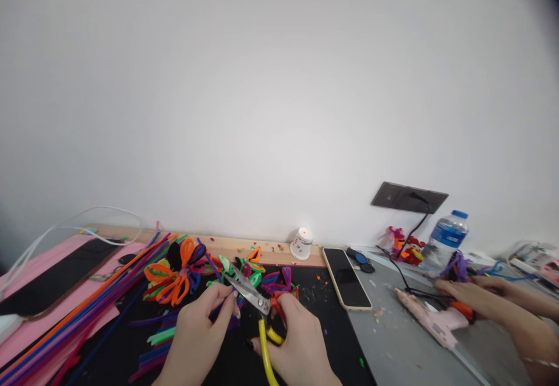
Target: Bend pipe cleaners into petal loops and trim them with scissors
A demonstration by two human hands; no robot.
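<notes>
My left hand (203, 322) is closed in a pinch on a purple pipe cleaner (212, 262), which sticks up past my fingertips. My right hand (301, 333) grips scissors (253, 296) with red and yellow handles. The scissor blades point up and left, close to my left fingertips; whether they touch the pipe cleaner I cannot tell. Behind my left hand lies a flower of looped pipe cleaners (179, 272) in orange and other colours. Cut lengths of green and purple pipe cleaner (161, 336) lie beside my left wrist on a black mat (336, 345).
Long pipe cleaners (100, 290) and a dark tablet-like slab (56, 278) lie at left. A white paper cup (301, 243) stands by the wall, near a phone (347, 278). At right are a pink glue gun (437, 319), a water bottle (445, 237) and another person's hands (493, 301).
</notes>
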